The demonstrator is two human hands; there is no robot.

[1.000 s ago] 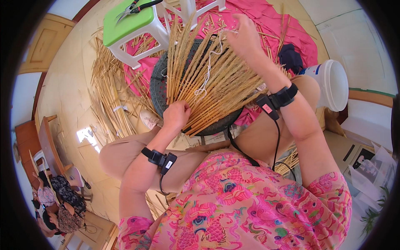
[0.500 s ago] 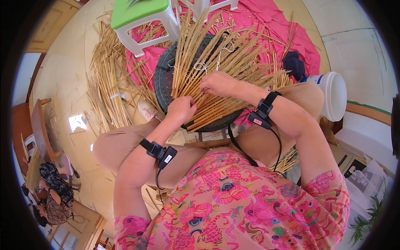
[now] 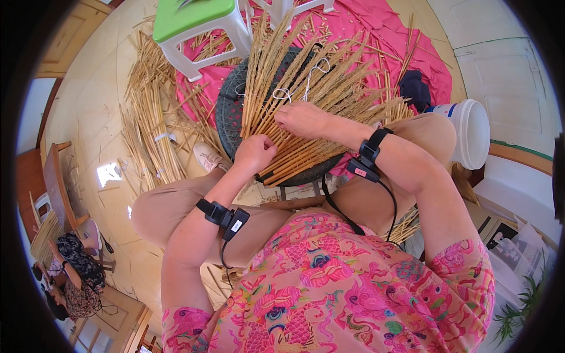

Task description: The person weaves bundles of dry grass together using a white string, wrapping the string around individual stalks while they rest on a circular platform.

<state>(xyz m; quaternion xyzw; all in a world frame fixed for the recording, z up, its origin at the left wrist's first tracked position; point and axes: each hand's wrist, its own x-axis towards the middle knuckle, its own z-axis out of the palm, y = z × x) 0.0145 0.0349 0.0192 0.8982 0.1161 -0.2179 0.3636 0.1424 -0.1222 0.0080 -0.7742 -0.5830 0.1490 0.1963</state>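
A fan of straw stalks (image 3: pixel 329 106) with feathery heads lies over a dark round mat (image 3: pixel 229 100), its bare stems toward me. A thin white cord (image 3: pixel 282 93) loops across them. My left hand (image 3: pixel 255 152) is closed at the lower left stems, its fingertips bent out of sight, so what it pinches is unclear. My right hand (image 3: pixel 300 120) rests over the middle of the stems, up and right of my left, its fingers pinched together on something too small to make out.
A green-topped white stool (image 3: pixel 191 17) stands beyond, on pink cloth (image 3: pixel 382 29) strewn with straw bits. A white bucket (image 3: pixel 471 134) and dark cloth (image 3: pixel 415 91) are right. Straw bundles (image 3: pixel 150 129) lie left. Another person (image 3: pixel 79 276) sits at lower left.
Over the last second my right hand has come down and left from the upper cord onto the stems. Since half a second ago both hands have shifted only slightly.
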